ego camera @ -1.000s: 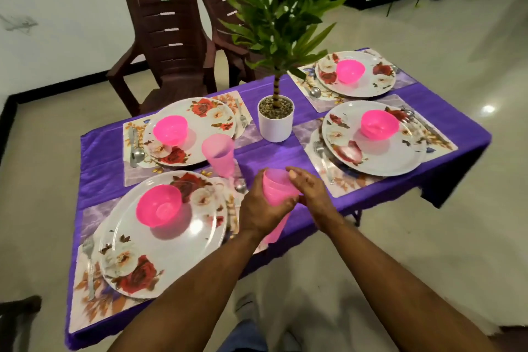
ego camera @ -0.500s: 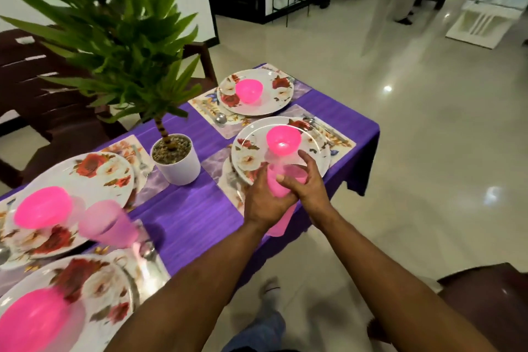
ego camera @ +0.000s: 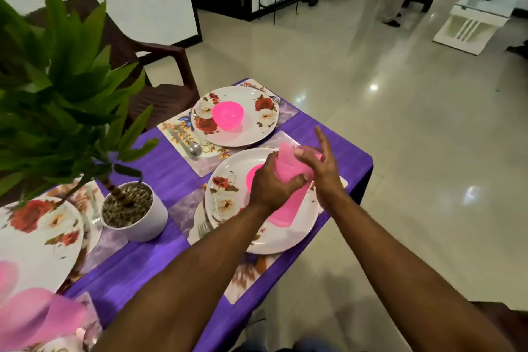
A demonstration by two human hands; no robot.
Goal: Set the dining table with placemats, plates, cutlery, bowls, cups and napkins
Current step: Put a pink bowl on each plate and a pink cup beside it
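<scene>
Both hands (left [ego camera: 271, 184], right [ego camera: 321, 168]) hold pink cups [ego camera: 288, 177] over table edge [ego camera: 328, 217].

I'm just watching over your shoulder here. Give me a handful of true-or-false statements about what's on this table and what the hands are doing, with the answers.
1. The left hand grips the pink cups. True.
2. The far plate has no bowl on it. False: a pink bowl sits on it.
3. The tablecloth is purple. True.
4. The potted plant stands on the floor. False: it stands on the table.
5. A spoon lies on the placemat beside the far plate. True.
6. The right hand rests flat on the table. False: it is at the cups, fingers partly spread.
</scene>
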